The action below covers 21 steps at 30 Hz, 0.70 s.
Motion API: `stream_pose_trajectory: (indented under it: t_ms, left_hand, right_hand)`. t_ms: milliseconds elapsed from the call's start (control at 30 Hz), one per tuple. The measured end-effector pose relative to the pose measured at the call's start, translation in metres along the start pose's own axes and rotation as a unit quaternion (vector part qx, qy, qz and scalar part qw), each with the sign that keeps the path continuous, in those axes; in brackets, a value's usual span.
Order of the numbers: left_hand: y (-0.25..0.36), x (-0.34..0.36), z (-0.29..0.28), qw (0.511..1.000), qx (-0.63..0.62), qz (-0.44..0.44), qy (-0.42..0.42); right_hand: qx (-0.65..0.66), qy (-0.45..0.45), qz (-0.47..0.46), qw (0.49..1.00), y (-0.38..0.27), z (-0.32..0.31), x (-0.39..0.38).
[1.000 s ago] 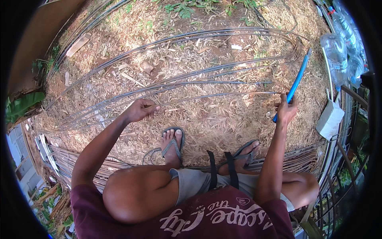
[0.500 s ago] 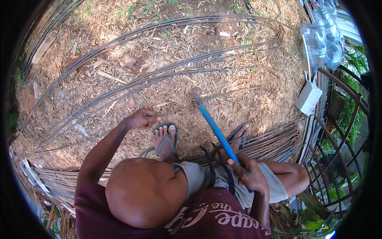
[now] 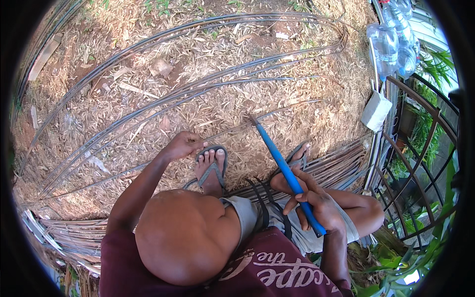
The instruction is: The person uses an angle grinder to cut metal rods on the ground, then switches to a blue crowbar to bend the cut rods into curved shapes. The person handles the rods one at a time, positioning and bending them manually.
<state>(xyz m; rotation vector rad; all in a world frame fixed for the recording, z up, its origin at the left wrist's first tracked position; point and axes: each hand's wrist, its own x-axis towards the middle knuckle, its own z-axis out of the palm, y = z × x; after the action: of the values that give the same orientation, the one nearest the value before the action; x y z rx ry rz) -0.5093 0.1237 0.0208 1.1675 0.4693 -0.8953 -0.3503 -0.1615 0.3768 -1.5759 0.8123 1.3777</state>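
My left hand [image 3: 187, 145] pinches a thin metal rod [image 3: 280, 110] lying across the dry chippings, just above my left sandalled foot [image 3: 210, 171]. My right hand [image 3: 314, 205] grips a blue tube-like tool [image 3: 279, 161] near its lower end, over my right thigh. The tool slants up to the left, and its dark tip is at the rod, to the right of my left hand; whether it is hooked on it I cannot tell. My right foot [image 3: 301, 155] rests farther right.
Long looped rods [image 3: 188, 84] cross the ground, with bundled rods [image 3: 341, 163] behind my feet. At the right are plastic bottles [image 3: 383, 49], a pale block [image 3: 376, 111] and a curved metal fence [image 3: 420, 173]. A wood scrap [image 3: 44, 57] lies at the far left.
My right hand has come down toward my lap, swinging the blue tool from upright at the right to a leftward slant with its tip at the rod. The view has shifted.
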Motion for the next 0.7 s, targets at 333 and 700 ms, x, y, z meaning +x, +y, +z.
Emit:
stream_pose_trajectory:
  t_ms: [333,700]
  left_hand:
    - [0.013,-0.011,0.001,0.998,0.038,0.016,0.049]
    - [0.000,-0.007,0.003,0.992,0.053,0.032,0.112]
  right_hand:
    - [-0.023,-0.134,-0.265,0.955,-0.020,0.002,0.010]
    - [-0.099,-0.104,-0.530,0.836,-0.084,0.017,0.102]
